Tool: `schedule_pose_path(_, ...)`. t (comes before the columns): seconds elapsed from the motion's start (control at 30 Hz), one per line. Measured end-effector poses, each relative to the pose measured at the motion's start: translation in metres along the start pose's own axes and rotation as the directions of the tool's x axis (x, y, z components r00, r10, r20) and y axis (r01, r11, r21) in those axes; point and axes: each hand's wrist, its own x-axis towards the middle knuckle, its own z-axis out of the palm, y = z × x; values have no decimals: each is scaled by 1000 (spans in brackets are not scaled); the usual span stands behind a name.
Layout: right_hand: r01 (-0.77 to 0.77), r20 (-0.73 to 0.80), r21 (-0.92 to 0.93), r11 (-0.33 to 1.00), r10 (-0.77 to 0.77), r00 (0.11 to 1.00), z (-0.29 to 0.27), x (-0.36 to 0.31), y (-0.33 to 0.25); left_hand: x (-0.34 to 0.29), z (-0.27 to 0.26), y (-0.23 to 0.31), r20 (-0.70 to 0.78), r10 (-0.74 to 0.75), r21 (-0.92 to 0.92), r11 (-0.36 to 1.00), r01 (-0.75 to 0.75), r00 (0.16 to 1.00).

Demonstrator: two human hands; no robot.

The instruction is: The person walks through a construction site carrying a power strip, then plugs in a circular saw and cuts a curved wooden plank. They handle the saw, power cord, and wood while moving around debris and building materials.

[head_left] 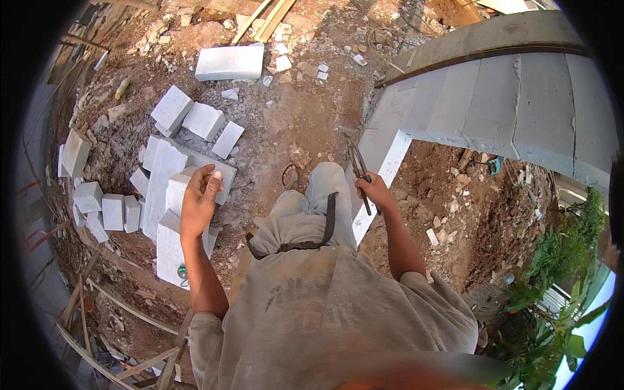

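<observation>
My left hand (199, 200) is raised over a group of white building blocks (162, 185) at the left. Its fingers are loosely curved with the thumb apart, and nothing shows in them. In my right hand (376, 190) is a dark metal tool (357, 161) with two long arms, like pincers. Its far end points away from me, over the edge of a low wall of pale blocks (383, 156). A small green and black round object (182, 270), perhaps a tape measure, lies on a block below my left hand.
Smaller cut blocks (112, 211) lie scattered at the left, and a long block (229, 62) lies farther off. A taller block wall (491, 97) with a beam (500, 32) on top curves along the right. Timber poles (146, 318) stand lower left; plants (565, 260) grow at the right.
</observation>
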Motion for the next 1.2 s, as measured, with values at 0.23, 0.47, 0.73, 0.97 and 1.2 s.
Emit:
schedule_pose_path(0.23, -252, -237, 284, 925, 322, 916, -125, 117, -2, 278, 152, 123, 78, 24, -289, 957, 0, 997)
schedule_pose_path(0.47, -605, -5, 95, 790, 608, 794, -233, 281, -88, 330, 192, -177, 148, -506, 514, 773, 371, 850)
schedule_pose_path(0.73, -184, -39, -174, 967, 180, 983, -350, 496, -330, 375, 186, -96, -61, -944, -365, 322, 874, 323)
schedule_pose_path(0.97, -184, 372, 225, 957, 90, 924, -374, 716, -605, 704, 280, -47, -37, -886, -640, 376, 670, 463)
schedule_pose_path(1.2, -241, 629, 66, 968, 148, 763, -413, 893, -822, 1139, 332, 311, -188, -289, -713, 697, 72, 939)
